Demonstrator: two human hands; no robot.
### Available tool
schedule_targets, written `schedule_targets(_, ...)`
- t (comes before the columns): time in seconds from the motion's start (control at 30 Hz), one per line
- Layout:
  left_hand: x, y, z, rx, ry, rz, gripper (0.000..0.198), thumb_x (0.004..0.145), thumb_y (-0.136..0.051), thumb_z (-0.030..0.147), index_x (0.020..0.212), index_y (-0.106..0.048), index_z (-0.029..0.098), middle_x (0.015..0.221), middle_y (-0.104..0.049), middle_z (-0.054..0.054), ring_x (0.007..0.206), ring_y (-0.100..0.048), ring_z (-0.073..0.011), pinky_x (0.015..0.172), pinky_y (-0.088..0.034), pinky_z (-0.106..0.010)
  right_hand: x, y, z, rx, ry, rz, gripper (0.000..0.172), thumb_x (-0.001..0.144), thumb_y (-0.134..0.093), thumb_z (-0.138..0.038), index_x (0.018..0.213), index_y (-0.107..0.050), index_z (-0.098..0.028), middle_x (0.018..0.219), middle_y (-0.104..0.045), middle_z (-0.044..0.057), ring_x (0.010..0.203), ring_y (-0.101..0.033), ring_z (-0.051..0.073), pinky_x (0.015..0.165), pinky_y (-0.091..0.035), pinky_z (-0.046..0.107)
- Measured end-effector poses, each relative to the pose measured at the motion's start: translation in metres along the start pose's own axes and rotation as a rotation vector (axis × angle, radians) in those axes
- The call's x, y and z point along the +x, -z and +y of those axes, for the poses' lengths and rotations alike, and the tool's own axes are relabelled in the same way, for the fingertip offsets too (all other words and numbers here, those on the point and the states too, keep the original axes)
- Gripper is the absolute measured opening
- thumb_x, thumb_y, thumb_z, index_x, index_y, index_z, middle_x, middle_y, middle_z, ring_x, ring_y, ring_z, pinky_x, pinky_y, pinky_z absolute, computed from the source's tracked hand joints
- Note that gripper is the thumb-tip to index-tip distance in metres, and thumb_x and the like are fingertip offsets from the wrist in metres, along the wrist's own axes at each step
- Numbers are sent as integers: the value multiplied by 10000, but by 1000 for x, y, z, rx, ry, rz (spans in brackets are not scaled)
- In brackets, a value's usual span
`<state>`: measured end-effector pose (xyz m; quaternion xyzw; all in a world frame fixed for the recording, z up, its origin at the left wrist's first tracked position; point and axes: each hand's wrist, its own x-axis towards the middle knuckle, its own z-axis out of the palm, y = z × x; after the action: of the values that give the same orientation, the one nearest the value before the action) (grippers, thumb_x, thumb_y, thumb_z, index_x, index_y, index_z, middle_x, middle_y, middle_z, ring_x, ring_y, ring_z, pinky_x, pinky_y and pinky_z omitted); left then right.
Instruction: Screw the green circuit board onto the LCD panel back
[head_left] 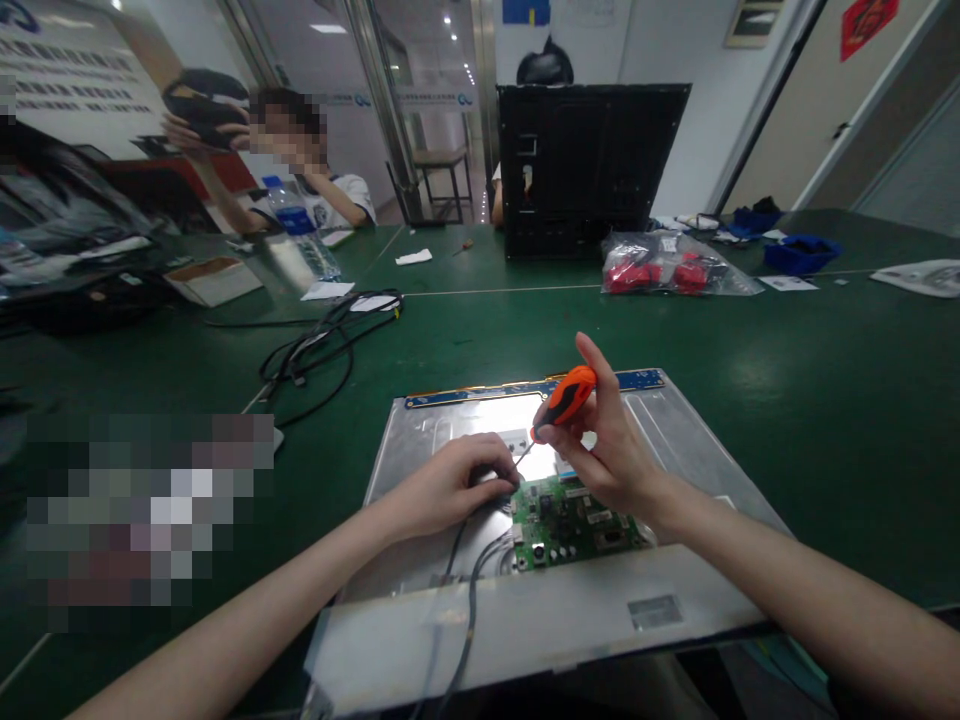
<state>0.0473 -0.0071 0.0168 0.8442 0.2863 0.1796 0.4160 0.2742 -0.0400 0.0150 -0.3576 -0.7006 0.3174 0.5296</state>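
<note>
Green circuit board [577,525], right in the thick of it, lay on the metal panel [675,430] in front of the person! Away on the left, a water bottle [300,230] stood on the green table [480,330], black cables [347,345] looped near it. Then the left hand [469,475], low by the board's upper left corner, fingertips bunched; whether they pinched anything, I could not tell. And there, the screwdriver [568,398], tilted, its tip down right beside those fingertips! The right hand [611,455] had it, handle clasped in the fingers, one finger pointing up. Farther right, a clear bag [671,255] of red things [630,277], then a blue tray [799,262]
</note>
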Motion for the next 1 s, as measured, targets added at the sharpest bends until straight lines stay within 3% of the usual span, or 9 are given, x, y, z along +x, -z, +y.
schedule_targets(0.27,0,0,-3,-10,-3,-13,96,937,-624,204,892,-708,194,909,-711,-37,880,-627,-200,809,-488,-319,-2,1,-1,-57,94,-62,950,977,-646,-260,1692,-26,-339,842,-691,-5,626,-624,180,541,-493,315)
schedule_targets(0.57,0,0,-3,-13,6,-13,97,944,-617,219,911,-706,197,908,-707,-35,884,-623,-199,795,-491,-310,-1,-2,-5,-130,177,32,770,964,-630,-230,1621,-255,-373,951,-732,40,659,-663,202,502,-530,340)
schedule_targets(0.73,-1,0,-5,-7,4,-14,89,939,-625,207,894,-701,196,889,-695,-25,870,-620,-195,795,-483,-311,-1,-8,1,-115,266,28,749,999,-575,-159,1587,-201,-433,988,-727,22,680,-694,184,526,-585,332)
schedule_targets(1.0,-1,-1,-7,-6,10,-11,84,931,-627,215,881,-693,199,890,-697,-28,881,-617,-204,809,-480,-316,-2,-12,4,-78,266,-24,750,1004,-571,-162,1594,-181,-412,976,-708,20,698,-697,184,565,-619,348)
